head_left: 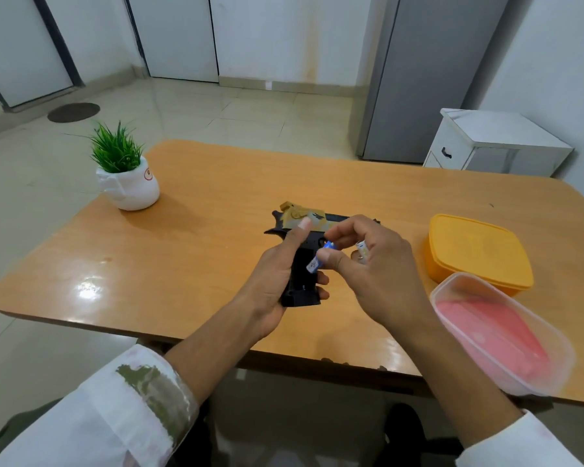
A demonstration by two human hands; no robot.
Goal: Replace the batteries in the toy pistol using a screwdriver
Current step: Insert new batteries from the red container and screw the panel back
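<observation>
1. Left hand (270, 284) grips the toy pistol (300, 261) by its black grip, fingers wrapped round it, thumb lying up along the tan slide. Pistol is held just above the worktop (199, 230), near the centre, muzzle pointing right.
2. Right hand (375, 264) sits just right of the pistol, thumb & forefinger pinched on a small battery (314, 264) w/ blue-white label, its far end touching the grip area.
3. A 2nd battery (361, 251), whitish, is tucked between the other fingers of the same hand; exact hold can't be told.
4. Orange lidded box (476, 251) stands at right of worktop; a clear tub (499, 335) w/ pink contents is just nearer, at the near-right edge.
5. Small potted plant (125, 173) in a white pot sits far left, well apart from the hands.
</observation>
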